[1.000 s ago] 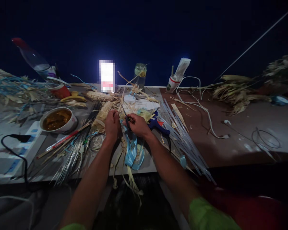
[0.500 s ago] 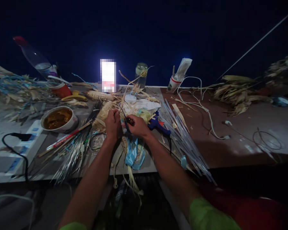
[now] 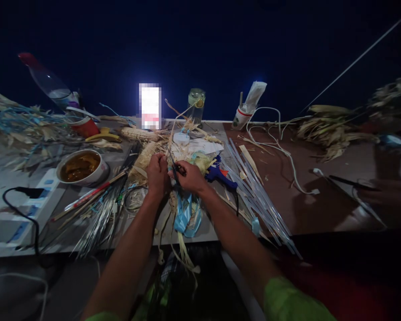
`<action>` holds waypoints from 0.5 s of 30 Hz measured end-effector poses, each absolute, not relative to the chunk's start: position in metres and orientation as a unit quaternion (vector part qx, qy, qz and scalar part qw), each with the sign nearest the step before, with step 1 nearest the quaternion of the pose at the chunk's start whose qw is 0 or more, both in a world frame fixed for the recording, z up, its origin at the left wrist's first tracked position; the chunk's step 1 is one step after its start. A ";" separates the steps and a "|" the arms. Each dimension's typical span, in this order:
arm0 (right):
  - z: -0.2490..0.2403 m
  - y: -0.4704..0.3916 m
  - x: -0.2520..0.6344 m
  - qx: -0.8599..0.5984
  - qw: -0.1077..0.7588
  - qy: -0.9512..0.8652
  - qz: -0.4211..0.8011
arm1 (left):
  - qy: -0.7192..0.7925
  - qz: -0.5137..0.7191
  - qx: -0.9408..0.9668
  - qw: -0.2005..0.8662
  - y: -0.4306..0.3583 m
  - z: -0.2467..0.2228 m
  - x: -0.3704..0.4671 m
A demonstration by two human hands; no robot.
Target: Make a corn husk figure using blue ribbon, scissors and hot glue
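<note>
My left hand (image 3: pixel 158 173) is closed, pinching the lower end of a thin pale stalk (image 3: pixel 176 119). The stalk curves up and bends to the right towards a small yellowish knob in front of a glass jar (image 3: pixel 196 113). In my right hand (image 3: pixel 191 176) are dark scissors (image 3: pixel 173 161), their blades pointing up and left against the work by my left fingertips. What exactly lies between the blades is too small to make out. Light-blue ribbon (image 3: pixel 183 218) and dry husk strips hang below my hands. A blue glue gun (image 3: pixel 220 174) lies just right of my right hand.
Left stand a bowl of brown liquid (image 3: pixel 102 171), a power strip (image 3: pixel 36 203) and a bundle of wires (image 3: pixel 100 227). Clear sticks (image 3: pixel 263 203) and a white cable (image 3: pixel 292 165) lie right. Behind are corn cobs (image 3: pixel 140 133) and a bright screen (image 3: pixel 150 104). Another person's hand (image 3: pixel 384 191) holds something dark.
Another person's hand with a dark thin object has come in at the right edge over the table. My own hands have hardly moved.
</note>
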State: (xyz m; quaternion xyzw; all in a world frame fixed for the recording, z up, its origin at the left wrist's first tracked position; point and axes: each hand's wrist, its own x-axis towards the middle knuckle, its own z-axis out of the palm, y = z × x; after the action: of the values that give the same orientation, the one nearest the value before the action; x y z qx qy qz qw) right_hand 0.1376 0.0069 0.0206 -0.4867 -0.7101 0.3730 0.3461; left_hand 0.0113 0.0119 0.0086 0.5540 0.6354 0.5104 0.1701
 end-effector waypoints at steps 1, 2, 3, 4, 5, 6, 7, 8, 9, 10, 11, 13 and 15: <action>0.020 0.007 0.137 -0.486 0.347 -0.709 0.375 | 0.634 0.512 0.555 0.170 0.012 0.009 0.011; 0.019 0.007 0.137 -0.484 0.347 -0.709 0.378 | 0.632 0.513 0.555 0.171 0.011 0.009 0.011; 0.019 0.008 0.137 -0.482 0.348 -0.708 0.381 | 0.631 0.514 0.556 0.171 0.011 0.010 0.011; 0.019 0.008 0.137 -0.480 0.350 -0.706 0.385 | 0.631 0.515 0.555 0.171 0.011 0.010 0.011; 0.018 0.008 0.137 -0.479 0.353 -0.703 0.390 | 0.631 0.515 0.554 0.171 0.011 0.010 0.011; 0.018 0.008 0.137 -0.478 0.355 -0.700 0.394 | 0.632 0.515 0.554 0.172 0.011 0.010 0.011; 0.018 0.008 0.137 -0.478 0.357 -0.698 0.397 | 0.631 0.514 0.554 0.174 0.011 0.010 0.011; 0.017 0.009 0.136 -0.478 0.360 -0.696 0.398 | 0.631 0.515 0.553 0.177 0.011 0.009 0.011; 0.017 0.009 0.136 -0.478 0.362 -0.695 0.398 | 0.629 0.516 0.552 0.182 0.011 0.009 0.011; 0.017 0.009 0.136 -0.477 0.363 -0.694 0.398 | 0.626 0.518 0.552 0.188 0.011 0.008 0.011; 0.016 0.010 0.136 -0.477 0.363 -0.695 0.398 | 0.624 0.520 0.551 0.192 0.011 0.008 0.011; 0.016 0.010 0.136 -0.476 0.362 -0.694 0.401 | 0.623 0.522 0.550 0.193 0.012 0.008 0.011; 0.016 0.010 0.137 -0.475 0.361 -0.694 0.402 | 0.624 0.520 0.552 0.187 0.011 0.008 0.011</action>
State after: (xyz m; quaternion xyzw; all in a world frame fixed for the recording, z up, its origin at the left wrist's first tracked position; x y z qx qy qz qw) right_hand 0.1368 0.0104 0.0160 -0.4748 -0.6944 0.4025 0.3611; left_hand 0.0113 0.0114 0.0075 0.5521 0.6240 0.5204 0.1869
